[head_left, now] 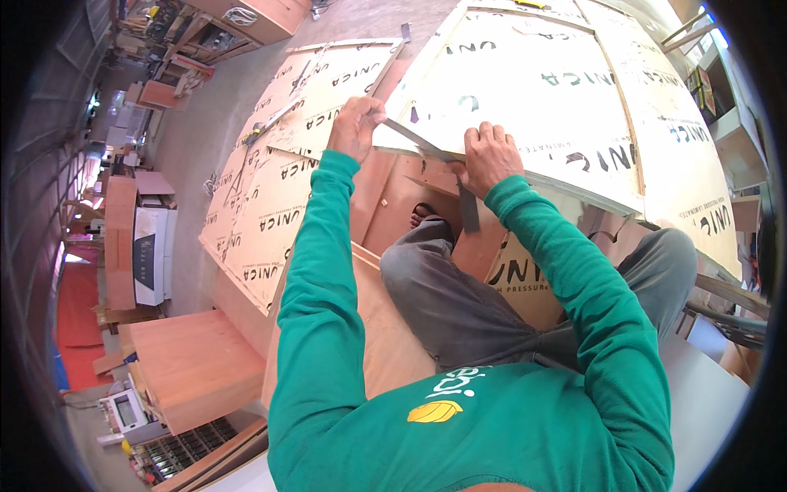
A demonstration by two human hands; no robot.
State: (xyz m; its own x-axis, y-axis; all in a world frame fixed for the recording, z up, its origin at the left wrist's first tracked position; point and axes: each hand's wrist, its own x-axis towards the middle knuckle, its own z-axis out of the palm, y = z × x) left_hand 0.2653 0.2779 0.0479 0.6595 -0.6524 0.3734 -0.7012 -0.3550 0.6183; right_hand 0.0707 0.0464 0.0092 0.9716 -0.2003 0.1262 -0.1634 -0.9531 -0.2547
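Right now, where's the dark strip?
Head view, above centre: the dark strip runs between left hand and right hand, by the pale panel near edge.

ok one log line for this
left hand: holding dark strip | right hand: at edge of panel | strip: spans between hands | dark length: hangs below right hand

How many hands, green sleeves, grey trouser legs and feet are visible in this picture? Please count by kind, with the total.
Hands (left hand, right hand): 2
Green sleeves: 2
Grey trouser legs: 2
Feet: 1
Total: 7
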